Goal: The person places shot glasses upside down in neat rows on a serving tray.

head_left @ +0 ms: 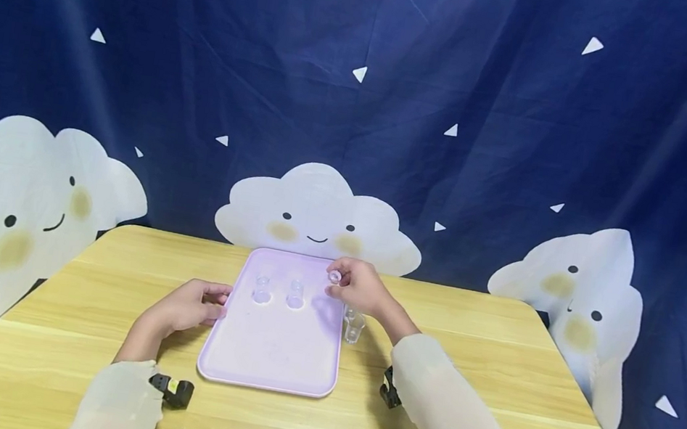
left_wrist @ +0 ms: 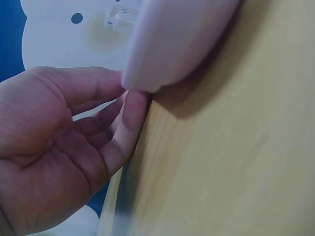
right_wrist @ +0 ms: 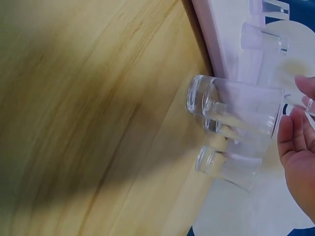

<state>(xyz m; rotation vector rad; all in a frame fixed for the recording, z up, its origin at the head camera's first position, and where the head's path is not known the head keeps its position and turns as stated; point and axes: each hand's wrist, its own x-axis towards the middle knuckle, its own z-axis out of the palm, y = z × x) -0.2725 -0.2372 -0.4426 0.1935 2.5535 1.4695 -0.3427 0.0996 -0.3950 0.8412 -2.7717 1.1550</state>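
- Left arm [head_left: 115, 402] in from the near left, wrist low!
- Left hand [head_left: 187, 306], fingers [head_left: 217, 290] reaching right, loosely extended!
- Right arm [head_left: 460, 414] slants in from the near right!
- Right hand [head_left: 361, 289] farther out, thumb and fingertips pinching!

The left hand [left_wrist: 49, 142] reaches in from the left of the left wrist view, its palm in sight and its fingers [left_wrist: 96, 86] meeting at the edge of a pale lilac tray [left_wrist: 182, 39]. A lower fingertip lies at the tray's rim, close to the wood-grain desk [left_wrist: 236, 157], where the tray casts a shadow. A clear cup [left_wrist: 120, 20] shows partly past the rim. Behind are a white cloud shape [left_wrist: 54, 46] and dark blue backdrop [left_wrist: 9, 54]
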